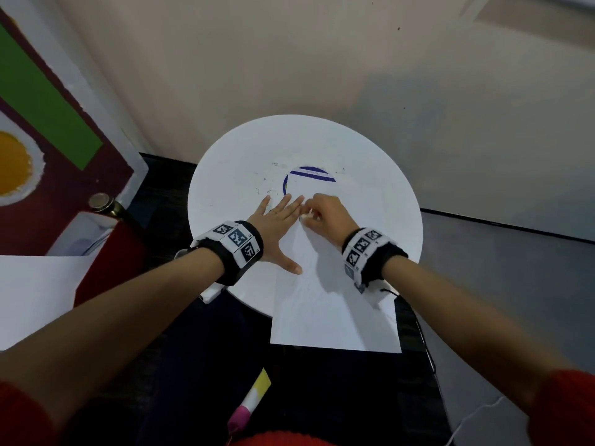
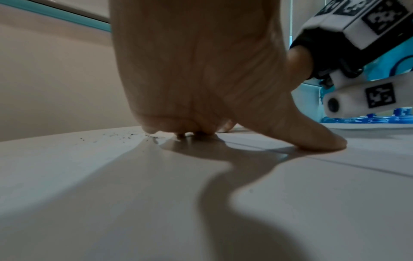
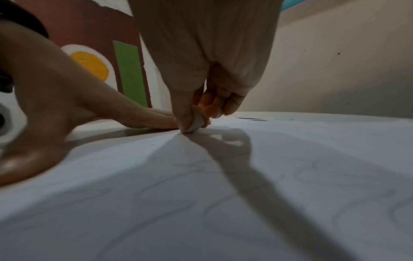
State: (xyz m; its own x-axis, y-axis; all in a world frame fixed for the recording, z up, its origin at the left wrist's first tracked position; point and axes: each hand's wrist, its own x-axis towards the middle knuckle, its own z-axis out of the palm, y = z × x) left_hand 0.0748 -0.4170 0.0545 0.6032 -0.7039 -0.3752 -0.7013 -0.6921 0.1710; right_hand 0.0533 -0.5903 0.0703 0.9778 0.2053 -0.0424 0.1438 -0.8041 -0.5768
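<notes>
Head view: left hand point(image 1: 276, 227) flat, pinning paper sheet point(image 1: 335, 317); right hand point(image 1: 325, 214) just beside, pinching white eraser point(image 3: 195, 124) on sheet's far end; long axis toward body.

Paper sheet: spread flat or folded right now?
Spread flat. The paper sheet lies unfolded on the round table, near end overhanging; the left hand presses it, the right hand holds an eraser to it.

The right hand point(image 3: 205, 58) pinches a small white rubber eraser point(image 3: 195, 124) onto the white paper sheet point(image 3: 156, 203) at its left edge. The left hand point(image 3: 51, 98) lies flat just beside it.
</notes>
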